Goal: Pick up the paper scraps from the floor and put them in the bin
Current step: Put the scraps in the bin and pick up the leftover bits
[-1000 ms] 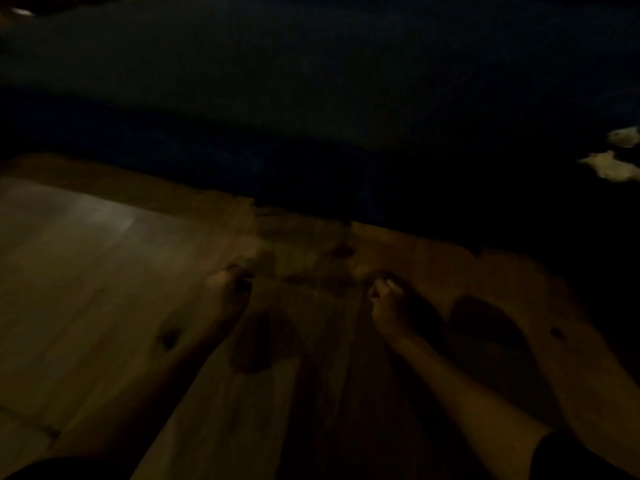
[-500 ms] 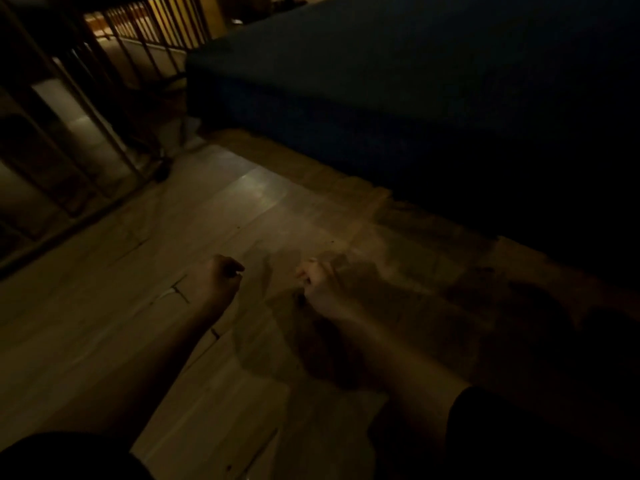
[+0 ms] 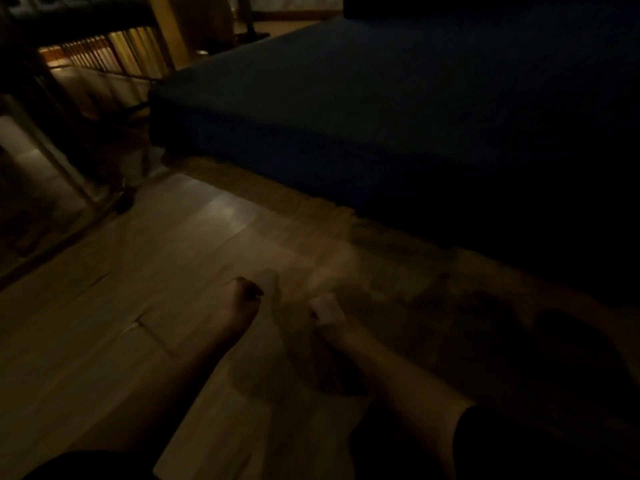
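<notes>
The room is very dark. My left hand (image 3: 242, 303) hovers over the wooden floor (image 3: 145, 306) with its fingers curled into a loose fist. My right hand (image 3: 325, 311) is a little to its right, also curled, pale and blurred by motion. I cannot tell whether either fist holds a paper scrap. No scraps on the floor and no bin show in this view.
A low, dark blue mattress or platform (image 3: 381, 116) fills the upper right, its edge running diagonally along the floor. At the upper left stand a slatted railing (image 3: 114, 53) and a metal frame with a small wheel (image 3: 124, 200).
The view has swung left and up. The pale scraps seen at the right edge a second ago are out of view, and the railing has come in. Both hands stay curled.
</notes>
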A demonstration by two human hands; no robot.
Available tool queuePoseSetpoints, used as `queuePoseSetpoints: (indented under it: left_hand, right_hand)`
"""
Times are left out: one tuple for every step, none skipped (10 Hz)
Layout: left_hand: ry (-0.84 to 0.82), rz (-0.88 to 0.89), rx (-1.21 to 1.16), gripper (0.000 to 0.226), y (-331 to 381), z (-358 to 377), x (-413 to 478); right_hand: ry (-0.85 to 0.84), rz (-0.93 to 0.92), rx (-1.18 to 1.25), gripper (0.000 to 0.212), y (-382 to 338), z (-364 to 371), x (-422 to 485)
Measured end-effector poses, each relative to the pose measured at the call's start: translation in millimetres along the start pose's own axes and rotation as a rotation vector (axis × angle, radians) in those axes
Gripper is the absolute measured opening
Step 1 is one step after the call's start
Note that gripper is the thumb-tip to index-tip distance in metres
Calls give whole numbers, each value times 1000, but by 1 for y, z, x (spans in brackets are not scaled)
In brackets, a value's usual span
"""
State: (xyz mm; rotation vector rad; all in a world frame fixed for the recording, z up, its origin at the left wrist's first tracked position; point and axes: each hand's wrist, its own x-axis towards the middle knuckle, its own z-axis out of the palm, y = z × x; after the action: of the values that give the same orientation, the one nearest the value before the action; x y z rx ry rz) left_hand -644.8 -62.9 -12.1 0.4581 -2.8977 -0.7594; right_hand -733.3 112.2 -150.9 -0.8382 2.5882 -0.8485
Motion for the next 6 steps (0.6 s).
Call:
queuePoseSetpoints:
  left_hand:
    - [-73, 204, 6, 19, 80, 13, 8]
    - [-155, 343, -5, 15, 180, 29, 13]
    - [-183, 506, -109, 13, 289, 53, 15]
    - [-294, 653, -80, 22, 393, 65, 3]
    - [-328, 796, -47, 18, 485, 72, -13]
    - [-323, 877, -1, 15, 556, 77, -28]
  right_hand:
    - [42, 66, -191, 54, 5, -126, -58]
    - [90, 146, -189, 18, 24, -237, -107]
    - [238, 249, -224, 15, 63, -341, -170]
    - [363, 416, -228, 14, 109, -430, -234]
    - [556, 572, -154, 14, 143, -505, -294]
    - [598, 611, -120, 12, 161, -560, -340]
